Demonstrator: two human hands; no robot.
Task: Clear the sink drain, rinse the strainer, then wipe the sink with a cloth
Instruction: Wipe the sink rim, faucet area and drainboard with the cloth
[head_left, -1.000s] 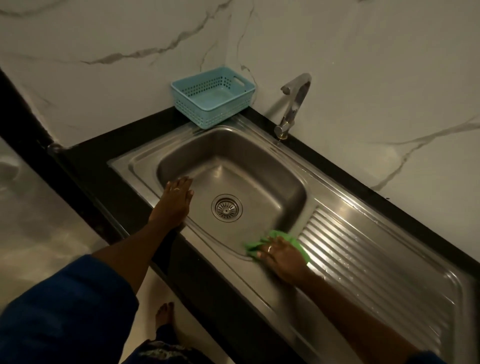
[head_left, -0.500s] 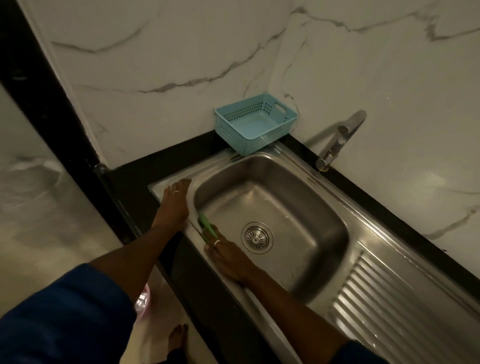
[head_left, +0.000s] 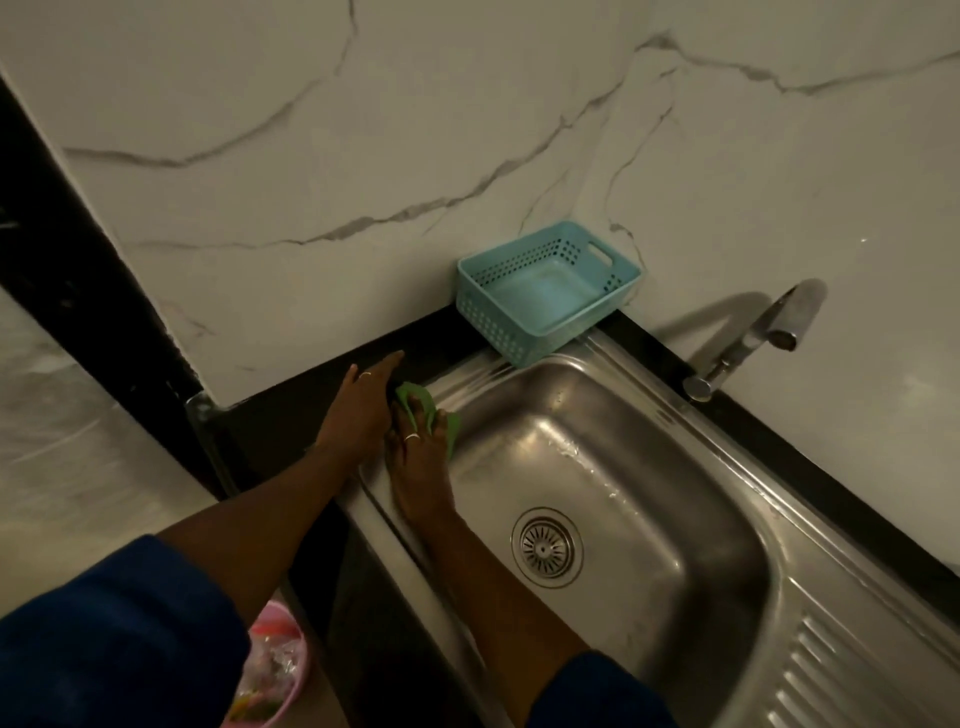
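A stainless steel sink (head_left: 613, 457) is set in a black counter. The round metal strainer (head_left: 547, 547) sits in the drain at the basin's bottom. My right hand (head_left: 418, 457) presses a green cloth (head_left: 423, 410) onto the sink's left rim, at the near left corner of the basin. My left hand (head_left: 363, 402) lies flat on the black counter just left of the cloth, fingers stretched out and touching my right hand. The cloth is partly hidden under my right fingers.
A light blue plastic basket (head_left: 545, 291) stands at the back corner, overlapping the sink rim. A chrome tap (head_left: 753, 338) juts from the right wall. The ribbed drainboard (head_left: 857, 670) lies at the right. A pink container (head_left: 272, 670) sits on the floor below.
My right hand has slid the cloth from the rim by the drainboard, along the front rim, to the sink's left rim. My left hand has shifted off the rim onto the black counter.
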